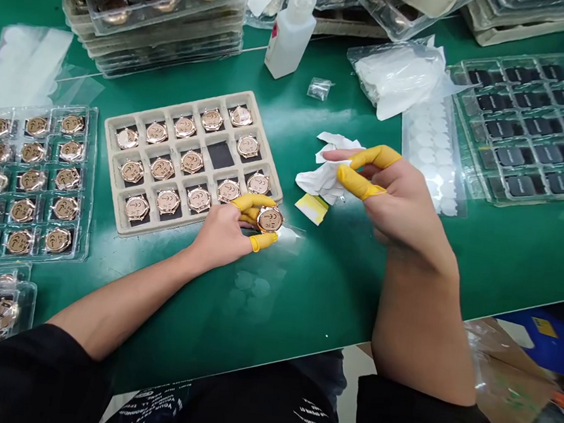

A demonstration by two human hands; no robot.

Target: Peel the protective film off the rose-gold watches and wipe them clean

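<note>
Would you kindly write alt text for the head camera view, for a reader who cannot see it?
A left hand in yellow finger covers holds a rose-gold watch case over a green table, while the right hand is at crumpled white tissue. Beyond the left hand lies a pale tray of similar watch cases.

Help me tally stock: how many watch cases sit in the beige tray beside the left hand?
14 watch cases: five in the far row, four in the middle, five in the near.
</note>
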